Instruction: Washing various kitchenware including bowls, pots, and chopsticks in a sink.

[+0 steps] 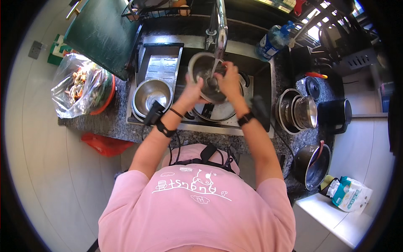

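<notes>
My left hand (192, 89) grips the left side of a metal bowl (195, 63), tilted under the chrome faucet (222, 31). Water runs from the spout into it. My right hand (229, 80) is at the bowl's right inner side, its fingers spread and slightly blurred; whether it holds anything cannot be told. Beneath the bowl, a wide pan (220, 117) with dark handles and whitish water in it stands in the sink (263, 94). Left of my hands, another stainless steel bowl (148, 94) rests at the near end of a metal drain tray (162, 67).
Stacked metal bowls (291, 110), a dark pot (310, 167) and a black container (335, 116) stand on the right counter. A blue-capped bottle (272, 44) is behind the sink. On the left are a clear plastic bag (75, 85) of food scraps and a green cutting board (102, 34).
</notes>
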Demonstrator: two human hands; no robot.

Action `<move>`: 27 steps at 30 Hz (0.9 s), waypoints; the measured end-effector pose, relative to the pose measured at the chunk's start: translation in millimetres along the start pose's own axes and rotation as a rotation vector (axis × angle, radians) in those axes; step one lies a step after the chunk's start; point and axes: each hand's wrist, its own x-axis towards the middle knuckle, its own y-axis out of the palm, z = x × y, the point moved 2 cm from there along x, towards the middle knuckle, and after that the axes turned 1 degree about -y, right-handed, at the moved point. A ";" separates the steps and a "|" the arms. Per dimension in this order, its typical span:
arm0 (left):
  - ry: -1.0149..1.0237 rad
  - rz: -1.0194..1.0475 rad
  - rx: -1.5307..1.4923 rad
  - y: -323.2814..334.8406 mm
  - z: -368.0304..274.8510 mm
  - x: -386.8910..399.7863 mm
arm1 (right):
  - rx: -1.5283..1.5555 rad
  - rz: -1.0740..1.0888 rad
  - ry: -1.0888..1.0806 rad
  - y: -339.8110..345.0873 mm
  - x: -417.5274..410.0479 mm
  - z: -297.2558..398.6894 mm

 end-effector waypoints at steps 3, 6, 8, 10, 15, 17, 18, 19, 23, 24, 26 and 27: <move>0.027 -0.059 -0.081 21.4 38.0 11.0 | 0.199 0.249 -0.013 58.3 -13.8 -25.4; 0.094 -0.130 -0.047 -22.3 33.6 24.9 | 0.327 0.474 -0.197 47.2 -36.8 -4.4; -0.031 -0.099 0.011 -44.8 14.1 26.2 | 0.089 0.564 -0.626 26.5 -52.1 -9.3; -0.103 -0.090 0.142 -52.4 0.8 28.5 | -0.134 0.549 -0.721 -4.9 -52.6 -15.0; -0.086 -0.020 -0.012 -69.5 10.8 59.3 | -0.267 0.312 -0.716 0.3 -42.1 -11.3; 0.316 -0.096 0.227 -1.9 2.8 21.0 | 0.027 0.161 -0.512 28.7 -53.0 -5.7; 0.623 -0.312 0.529 -15.9 25.5 37.5 | 0.168 0.129 -0.374 45.2 -58.0 9.9; 0.440 -0.310 0.404 -17.5 31.3 44.0 | 0.169 0.185 -0.257 47.1 -58.9 15.2; -0.109 0.022 -0.054 -54.3 16.0 48.8 | -0.184 0.281 -0.674 -5.5 -60.9 -5.8; -0.156 0.046 0.000 -59.8 14.4 46.9 | -0.266 0.326 -0.707 -8.7 -58.4 -17.1; -0.032 -0.049 -0.099 -32.1 -4.1 27.0 | -0.232 0.263 -0.729 -4.1 -56.4 -9.3; 0.124 -0.122 -0.134 -12.5 -11.5 15.2 | -0.192 0.219 -0.714 0.4 -55.4 -1.6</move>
